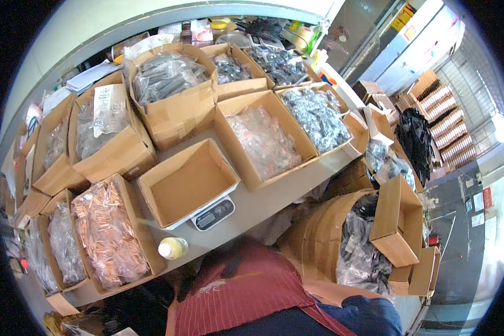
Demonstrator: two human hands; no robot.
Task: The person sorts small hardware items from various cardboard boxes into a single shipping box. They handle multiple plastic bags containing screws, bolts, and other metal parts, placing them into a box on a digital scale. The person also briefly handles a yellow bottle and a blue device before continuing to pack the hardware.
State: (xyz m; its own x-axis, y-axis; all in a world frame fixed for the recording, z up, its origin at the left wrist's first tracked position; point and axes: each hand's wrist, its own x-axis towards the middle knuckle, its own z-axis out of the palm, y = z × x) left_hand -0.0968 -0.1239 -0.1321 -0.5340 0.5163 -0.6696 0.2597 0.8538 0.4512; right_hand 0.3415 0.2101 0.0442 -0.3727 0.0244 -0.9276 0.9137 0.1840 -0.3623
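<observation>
Neither of my hands shows. A strip of my bare right arm [341, 290] appears at the lower edge, beside a large round carton [313, 241] of clear bags with dark contents [361, 255]. A little of my left arm [171, 319] shows beside my dark red apron [241, 285]. On the bench in front of me, a shallow cardboard box [190, 178] with nothing in it rests on a digital scale [214, 214]. Near the bench's front edge stands a small bottle [173, 248] of pale yellow liquid with a white cap.
Cardboard boxes of bagged parts crowd the bench: copper-coloured pieces [107, 232], red-and-clear bags [263, 140], silvery bags [315, 116], and dark strips [168, 75]. An open carton [397, 224] leans on the round carton. Stacked cardboard [451, 123] stands at the far right.
</observation>
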